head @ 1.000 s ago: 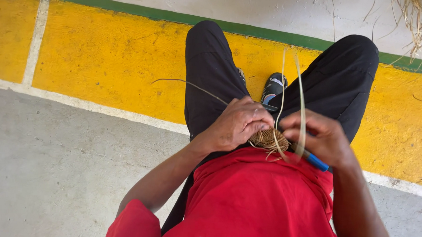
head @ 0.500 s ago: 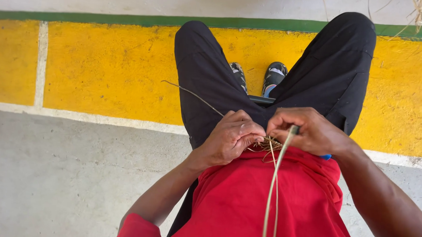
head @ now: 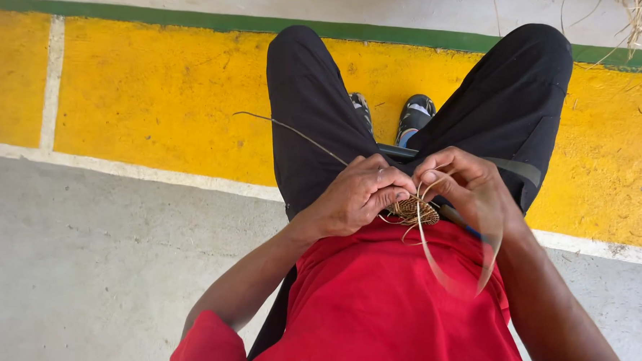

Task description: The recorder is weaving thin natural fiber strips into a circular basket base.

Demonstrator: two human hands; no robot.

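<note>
Looking down from my head camera, I see my lap first: I sit with my knees spread, in black trousers [head: 316, 122] and a red shirt [head: 380, 306], and both hands meet just above the shirt's hem. My left hand [head: 360, 193] is curled closed, its fingertips pinching the near left edge of a small round woven disc of brown plant fibre [head: 415, 209], which lies between my two hands right over my waist. My right hand [head: 465, 187] is bent over the disc's far right side, thumb and forefinger pressed together on a long pale straw-coloured fibre strand [head: 433, 261]; that strand drops from my fingers, loops down across the shirt and sweeps back up toward my right wrist, blurred along part of its curve. A thin dark stem [head: 287, 128] sticks out from under my left hand and slants across my left thigh toward the upper left. Just beside my right hand a slim blue-tipped tool [head: 470, 229] shows under the palm; I cannot tell how it is held. Between my knees are my dark shoes [head: 414, 116], standing on a yellow painted floor band [head: 158, 101] edged by a green stripe [head: 126, 13], with grey concrete floor [head: 79, 264] nearer to me.
</note>
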